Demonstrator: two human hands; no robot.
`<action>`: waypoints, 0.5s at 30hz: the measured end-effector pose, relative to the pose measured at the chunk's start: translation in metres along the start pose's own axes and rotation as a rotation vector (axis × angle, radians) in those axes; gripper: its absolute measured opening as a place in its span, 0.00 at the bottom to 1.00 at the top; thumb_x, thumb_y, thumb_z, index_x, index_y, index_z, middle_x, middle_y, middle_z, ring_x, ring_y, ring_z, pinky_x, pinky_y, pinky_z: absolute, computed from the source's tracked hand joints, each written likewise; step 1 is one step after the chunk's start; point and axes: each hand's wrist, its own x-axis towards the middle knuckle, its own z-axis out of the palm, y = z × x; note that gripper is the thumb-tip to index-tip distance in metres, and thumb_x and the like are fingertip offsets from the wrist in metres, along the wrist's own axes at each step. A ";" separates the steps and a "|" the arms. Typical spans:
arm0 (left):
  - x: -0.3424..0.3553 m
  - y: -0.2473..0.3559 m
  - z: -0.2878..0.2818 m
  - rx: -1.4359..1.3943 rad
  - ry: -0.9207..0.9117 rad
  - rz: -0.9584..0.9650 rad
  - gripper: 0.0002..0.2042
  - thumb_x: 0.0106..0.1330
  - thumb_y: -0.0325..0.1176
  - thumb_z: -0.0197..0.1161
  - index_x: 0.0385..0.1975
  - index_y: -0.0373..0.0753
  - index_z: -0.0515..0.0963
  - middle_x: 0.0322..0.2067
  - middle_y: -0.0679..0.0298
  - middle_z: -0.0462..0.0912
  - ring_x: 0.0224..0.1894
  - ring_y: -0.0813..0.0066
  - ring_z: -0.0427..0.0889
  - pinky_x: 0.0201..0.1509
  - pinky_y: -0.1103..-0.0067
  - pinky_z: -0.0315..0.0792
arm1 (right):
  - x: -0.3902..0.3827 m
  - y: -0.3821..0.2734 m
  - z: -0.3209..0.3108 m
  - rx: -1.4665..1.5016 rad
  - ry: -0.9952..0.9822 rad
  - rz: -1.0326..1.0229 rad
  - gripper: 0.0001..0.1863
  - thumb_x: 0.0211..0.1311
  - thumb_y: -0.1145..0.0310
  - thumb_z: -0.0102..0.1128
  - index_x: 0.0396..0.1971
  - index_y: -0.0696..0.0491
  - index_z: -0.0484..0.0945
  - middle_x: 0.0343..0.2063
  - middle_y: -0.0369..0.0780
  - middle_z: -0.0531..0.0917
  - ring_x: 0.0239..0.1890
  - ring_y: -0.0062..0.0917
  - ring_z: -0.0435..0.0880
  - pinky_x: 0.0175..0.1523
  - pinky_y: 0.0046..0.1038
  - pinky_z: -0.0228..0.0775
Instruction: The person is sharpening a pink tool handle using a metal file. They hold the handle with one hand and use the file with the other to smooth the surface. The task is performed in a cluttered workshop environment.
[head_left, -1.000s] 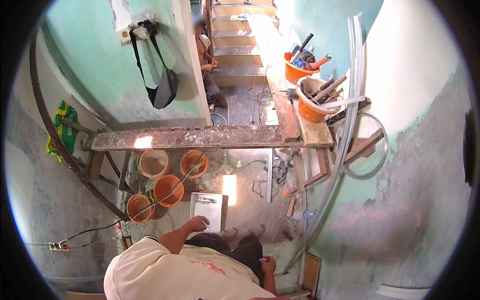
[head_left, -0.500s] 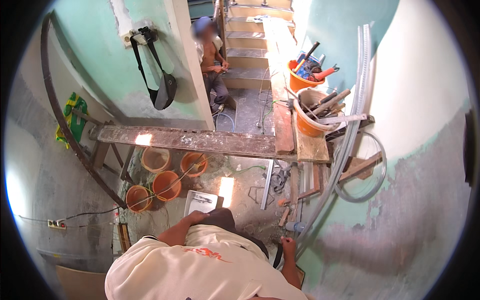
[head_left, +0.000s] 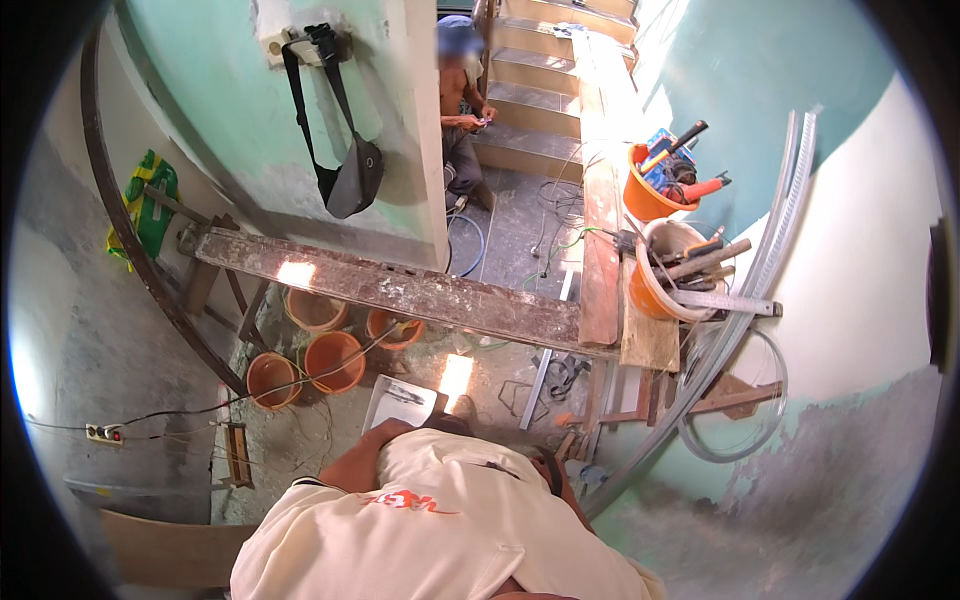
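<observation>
My left hand (head_left: 392, 430) rests at the front of my body, against my dark trousers (head_left: 447, 424) and the hem of my cream shirt (head_left: 420, 530). Its fingers are hidden from view. Just beyond it, on the floor, lies a white tray-like piece (head_left: 403, 402) with dark marks. On the other side, a strip of my right forearm (head_left: 574, 498) shows beside a black strap (head_left: 549, 470). The shirt and strap cover most of my right hand, so its grip is not visible. A clear plastic bottle (head_left: 588, 474) lies close to that arm.
A stained plank (head_left: 400, 290) crosses ahead, with orange buckets (head_left: 335, 362) below. Tool-filled buckets (head_left: 665, 285) stand on boards at right, beside long metal strips (head_left: 745, 310). A cable (head_left: 200, 411) hangs at left. Another person (head_left: 462, 120) sits by the stairs (head_left: 530, 110).
The view has shifted, and I lean further forward. My right hand, earlier visible as a closed hand beside the black strap, is now mostly hidden by my body. The left hand stays by my thigh.
</observation>
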 end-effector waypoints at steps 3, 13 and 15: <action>-0.022 0.024 -0.031 -0.431 0.200 -0.225 0.23 0.67 0.54 0.62 0.51 0.43 0.85 0.46 0.56 0.88 0.49 0.63 0.86 0.56 0.71 0.76 | 0.047 -0.046 -0.037 -0.127 -0.133 -0.068 0.19 0.63 0.52 0.66 0.36 0.55 0.85 0.29 0.44 0.88 0.35 0.38 0.87 0.45 0.36 0.76; -0.072 -0.010 -0.015 -0.568 0.502 -0.634 0.20 0.50 0.48 0.77 0.34 0.39 0.87 0.36 0.49 0.89 0.40 0.58 0.89 0.46 0.68 0.81 | 0.123 -0.185 -0.053 -0.303 -0.228 -0.201 0.18 0.60 0.53 0.68 0.41 0.52 0.84 0.37 0.47 0.87 0.43 0.42 0.85 0.50 0.40 0.75; -0.072 -0.008 -0.004 -0.591 0.545 -0.649 0.17 0.51 0.47 0.77 0.34 0.41 0.87 0.34 0.48 0.89 0.41 0.56 0.89 0.47 0.68 0.81 | 0.128 -0.191 -0.054 -0.288 -0.223 -0.270 0.18 0.60 0.54 0.68 0.41 0.53 0.84 0.37 0.48 0.85 0.45 0.45 0.84 0.51 0.42 0.73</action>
